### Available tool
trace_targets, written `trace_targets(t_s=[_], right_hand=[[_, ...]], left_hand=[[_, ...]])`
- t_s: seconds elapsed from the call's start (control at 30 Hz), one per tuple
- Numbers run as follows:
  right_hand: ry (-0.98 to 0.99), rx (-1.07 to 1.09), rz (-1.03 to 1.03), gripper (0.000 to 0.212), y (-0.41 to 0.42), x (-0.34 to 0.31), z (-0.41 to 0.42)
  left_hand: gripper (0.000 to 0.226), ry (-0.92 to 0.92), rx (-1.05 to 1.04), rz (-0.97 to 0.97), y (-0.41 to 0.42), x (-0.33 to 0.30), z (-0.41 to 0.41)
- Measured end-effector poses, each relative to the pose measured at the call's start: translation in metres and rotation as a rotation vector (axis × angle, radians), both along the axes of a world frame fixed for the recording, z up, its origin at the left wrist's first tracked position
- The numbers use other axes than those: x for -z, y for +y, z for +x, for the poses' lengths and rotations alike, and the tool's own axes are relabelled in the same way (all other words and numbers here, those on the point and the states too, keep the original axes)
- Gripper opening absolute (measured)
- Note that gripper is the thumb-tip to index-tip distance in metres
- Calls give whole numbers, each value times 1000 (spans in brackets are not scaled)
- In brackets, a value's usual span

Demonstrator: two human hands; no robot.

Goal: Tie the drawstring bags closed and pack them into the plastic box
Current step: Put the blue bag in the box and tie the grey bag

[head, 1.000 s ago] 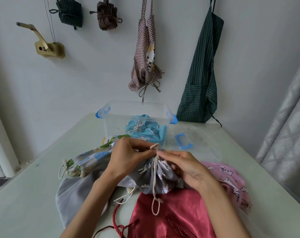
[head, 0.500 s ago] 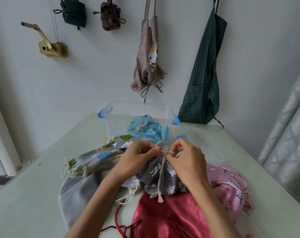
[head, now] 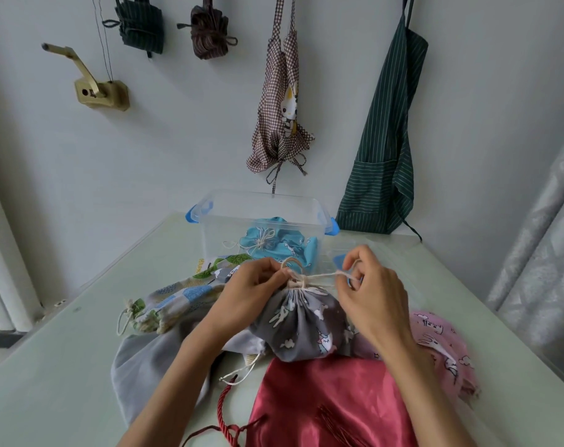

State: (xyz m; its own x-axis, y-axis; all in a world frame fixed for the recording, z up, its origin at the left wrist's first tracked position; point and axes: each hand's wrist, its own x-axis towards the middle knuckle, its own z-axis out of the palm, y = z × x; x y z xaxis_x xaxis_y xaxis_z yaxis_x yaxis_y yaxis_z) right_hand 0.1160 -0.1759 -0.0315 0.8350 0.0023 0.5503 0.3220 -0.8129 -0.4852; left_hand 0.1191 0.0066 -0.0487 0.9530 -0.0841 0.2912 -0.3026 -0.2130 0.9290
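Just before the plastic box (head: 264, 206), the left hand (head: 251, 287) pinches the grey bag (head: 301, 324) neck while the right hand (head: 371, 291) has drawn its cord (head: 322, 276) sideways, so the knot is tightening.

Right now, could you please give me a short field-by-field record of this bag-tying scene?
being tied: grey animal-print drawstring bag, mouth gathered shut
left hand: pinches the cord loop at the bag's neck
right hand: pinches the cord end, drawn out sideways
already packed: blue drawstring bag, tied, inside the clear plastic box
waiting on the table: red satin bag, pink printed bag, plain grey bag, leaf-print bag
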Motion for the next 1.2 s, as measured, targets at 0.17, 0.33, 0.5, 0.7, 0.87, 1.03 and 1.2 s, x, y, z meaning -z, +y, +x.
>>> trace_targets(t_s=[0.17, 0.33, 0.5, 0.7, 0.87, 1.03, 1.2], right_hand=[[134, 261, 5, 20, -34, 6, 9], [520, -10, -76, 50, -56, -9, 9], [222, -318, 125, 20, -17, -17, -1], [635, -513, 147, 18, 4, 4, 0], [308, -337, 203, 8, -3, -3, 1], [187, -261, 271, 17, -24, -17, -1], [399, -326, 325, 5, -27, -8, 3]], left_hand=[[22, -19, -38, -7, 8, 0, 0], [21, 24, 83, -72, 7, -3, 0], [18, 69, 165, -116, 2, -2, 0], [17, 65, 136, -53, 1, -1, 0], [18, 12, 6, -48, 2, -6, -5], [12, 75, -137, -258, 6, -11, -6], [38, 12, -168, -76, 5, -7, -3]])
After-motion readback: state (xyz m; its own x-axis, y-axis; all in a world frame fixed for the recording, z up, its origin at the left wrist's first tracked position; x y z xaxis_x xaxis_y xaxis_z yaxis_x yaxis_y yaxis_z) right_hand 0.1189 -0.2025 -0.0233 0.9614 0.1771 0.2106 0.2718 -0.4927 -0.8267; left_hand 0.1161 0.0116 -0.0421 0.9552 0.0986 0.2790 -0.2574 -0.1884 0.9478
